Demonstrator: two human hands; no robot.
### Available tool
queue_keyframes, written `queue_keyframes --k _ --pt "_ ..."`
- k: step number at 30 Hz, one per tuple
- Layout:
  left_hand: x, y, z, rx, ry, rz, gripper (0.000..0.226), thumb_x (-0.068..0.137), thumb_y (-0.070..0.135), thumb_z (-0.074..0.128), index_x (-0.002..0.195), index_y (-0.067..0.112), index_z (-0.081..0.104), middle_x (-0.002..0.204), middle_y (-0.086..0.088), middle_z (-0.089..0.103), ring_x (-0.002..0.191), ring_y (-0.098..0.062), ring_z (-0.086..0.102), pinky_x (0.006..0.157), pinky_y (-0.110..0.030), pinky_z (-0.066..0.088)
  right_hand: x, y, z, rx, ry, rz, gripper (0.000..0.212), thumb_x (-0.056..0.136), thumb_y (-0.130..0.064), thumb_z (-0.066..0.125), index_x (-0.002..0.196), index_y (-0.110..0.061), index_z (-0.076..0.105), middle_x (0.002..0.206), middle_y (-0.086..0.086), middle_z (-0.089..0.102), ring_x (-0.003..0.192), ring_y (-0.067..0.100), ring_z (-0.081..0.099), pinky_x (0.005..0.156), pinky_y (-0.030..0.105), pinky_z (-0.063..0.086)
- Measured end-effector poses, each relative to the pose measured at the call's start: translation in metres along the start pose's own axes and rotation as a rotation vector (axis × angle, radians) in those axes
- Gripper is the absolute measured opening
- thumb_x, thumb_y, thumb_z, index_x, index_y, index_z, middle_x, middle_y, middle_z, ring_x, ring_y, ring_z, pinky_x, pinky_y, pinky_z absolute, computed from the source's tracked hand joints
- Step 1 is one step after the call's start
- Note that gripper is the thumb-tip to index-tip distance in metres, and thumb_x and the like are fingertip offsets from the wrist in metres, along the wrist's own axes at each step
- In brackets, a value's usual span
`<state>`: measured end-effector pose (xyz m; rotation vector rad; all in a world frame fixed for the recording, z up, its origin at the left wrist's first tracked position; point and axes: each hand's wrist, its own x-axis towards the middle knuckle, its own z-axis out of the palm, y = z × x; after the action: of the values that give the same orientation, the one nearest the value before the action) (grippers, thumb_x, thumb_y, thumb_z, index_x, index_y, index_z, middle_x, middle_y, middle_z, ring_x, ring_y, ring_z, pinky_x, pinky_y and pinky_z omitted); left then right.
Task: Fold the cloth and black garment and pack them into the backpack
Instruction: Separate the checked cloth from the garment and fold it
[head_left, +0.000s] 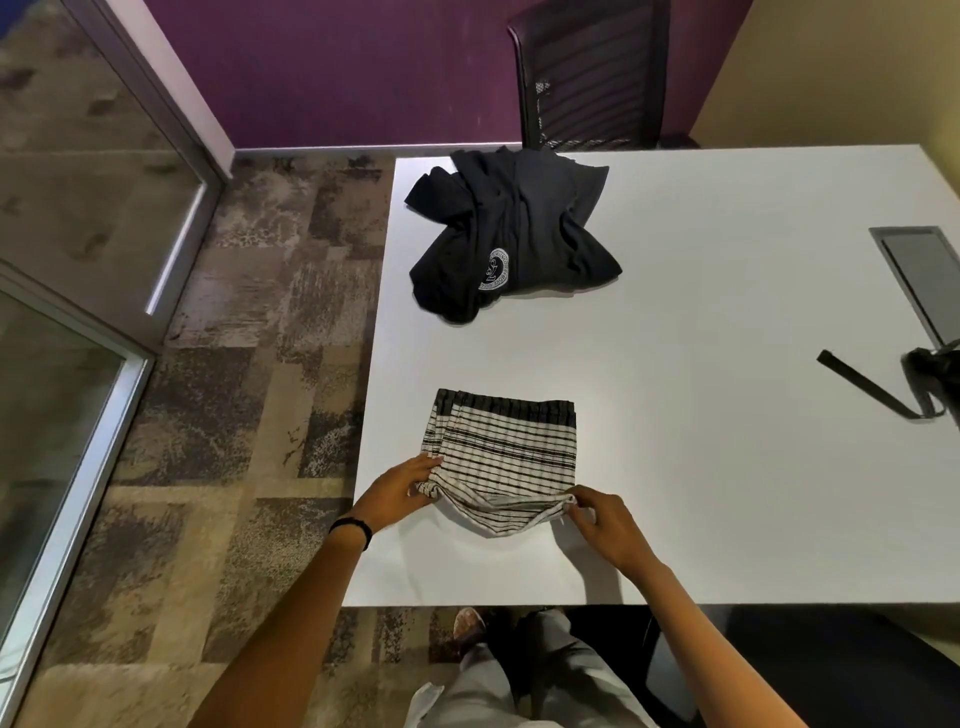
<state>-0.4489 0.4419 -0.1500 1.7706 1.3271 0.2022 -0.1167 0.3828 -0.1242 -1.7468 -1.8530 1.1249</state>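
Note:
A white cloth with black stripes (506, 452) lies folded into a rough square on the white table (727, 415), near its front left corner. My left hand (400, 493) pinches the cloth's near left corner. My right hand (605, 522) pinches the near right corner, and the near edge is lifted and sags between them. The black garment (511, 234) with a round white emblem lies crumpled at the table's far left. Only a dark edge of the backpack (935, 371) and its black strap (862, 384) show at the right border.
A black mesh chair (592, 73) stands behind the table's far edge. A grey cable hatch (922, 275) is set into the table at the right. Patterned carpet and a glass partition lie to the left. My legs are below the table's front edge.

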Motion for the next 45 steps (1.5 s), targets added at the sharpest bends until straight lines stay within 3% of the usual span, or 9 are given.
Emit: queue_keyframes --k 3,5,12,15,20,24,31,42,45 --pt "0.003 0.007 -0.004 -0.224 0.038 -0.092 0.030 0.082 0.011 0.070 0.105 0.030 0.066 0.103 0.033 0.065 0.102 0.008 0.059 0.088 -0.011 0.045 0.004 -0.004 -0.009 0.148 0.060 0.043 0.014 0.092 -0.011 0.056 0.096 -0.017 0.068 0.091 -0.011 0.069 0.087 0.000 0.065 0.077 0.016 0.050" --pt "0.005 0.010 -0.006 -0.263 0.033 -0.118 0.029 0.082 0.010 0.071 0.097 0.035 0.067 0.094 0.030 0.068 0.097 0.005 0.063 0.086 -0.012 0.047 0.008 -0.004 -0.012 0.191 0.066 0.068 0.014 0.091 -0.010 0.057 0.092 -0.022 0.066 0.090 -0.009 0.069 0.087 -0.001 0.065 0.079 0.014 0.050" --pt "0.013 0.022 -0.011 -0.453 0.061 -0.146 0.020 0.087 0.017 0.066 0.106 0.021 0.068 0.106 0.007 0.070 0.101 -0.007 0.063 0.089 -0.017 0.049 0.022 -0.004 -0.018 0.294 0.112 0.118 0.011 0.090 -0.010 0.059 0.087 -0.018 0.066 0.086 0.000 0.071 0.079 0.011 0.068 0.074 0.019 0.054" --pt "0.015 0.026 -0.012 -0.473 0.097 -0.161 0.027 0.089 0.026 0.061 0.114 0.016 0.066 0.112 0.001 0.068 0.107 -0.009 0.062 0.094 -0.020 0.046 0.030 -0.001 -0.019 0.325 0.127 0.150 0.011 0.089 -0.015 0.060 0.082 -0.010 0.067 0.080 0.012 0.069 0.074 0.023 0.065 0.070 0.031 0.053" --pt "0.020 0.032 -0.015 -0.511 0.127 -0.176 0.033 0.093 0.037 0.052 0.117 0.018 0.064 0.115 0.002 0.068 0.109 -0.011 0.062 0.099 -0.029 0.046 0.042 0.001 -0.025 0.396 0.168 0.177 0.018 0.087 -0.018 0.061 0.074 -0.005 0.063 0.073 0.022 0.061 0.066 0.016 0.053 0.064 0.030 0.044" --pt "0.028 0.038 -0.018 -0.477 0.254 -0.209 0.031 0.100 0.028 0.040 0.121 0.014 0.059 0.117 -0.001 0.064 0.111 -0.015 0.059 0.100 -0.029 0.045 0.053 0.002 -0.031 0.488 0.191 0.212 0.016 0.088 -0.011 0.062 0.072 -0.009 0.063 0.059 0.005 0.052 0.063 0.014 0.049 0.064 0.031 0.042" --pt "0.048 0.049 -0.018 -0.447 0.406 -0.261 0.034 0.102 0.027 0.034 0.123 0.011 0.055 0.110 0.000 0.062 0.101 -0.013 0.059 0.087 -0.020 0.047 0.080 0.003 -0.038 0.537 0.244 0.267 0.011 0.089 -0.013 0.061 0.081 -0.010 0.069 0.077 0.020 0.067 0.072 0.022 0.062 0.074 0.042 0.053" --pt "0.080 0.032 -0.025 -0.463 0.361 -0.380 0.034 0.102 0.028 0.034 0.113 0.008 0.059 0.105 -0.004 0.064 0.099 -0.019 0.060 0.084 -0.023 0.047 0.126 -0.004 -0.048 0.553 0.240 0.301 0.009 0.091 -0.011 0.057 0.095 -0.008 0.065 0.077 0.010 0.068 0.066 0.008 0.063 0.059 0.012 0.049" --pt "0.085 0.023 -0.026 -0.489 0.332 -0.380 0.025 0.100 0.023 0.040 0.100 0.004 0.056 0.093 -0.007 0.064 0.093 -0.024 0.061 0.077 -0.025 0.049 0.134 0.000 -0.048 0.537 0.208 0.314 0.012 0.094 -0.016 0.053 0.099 -0.012 0.063 0.087 0.010 0.068 0.076 0.020 0.064 0.066 0.021 0.052"
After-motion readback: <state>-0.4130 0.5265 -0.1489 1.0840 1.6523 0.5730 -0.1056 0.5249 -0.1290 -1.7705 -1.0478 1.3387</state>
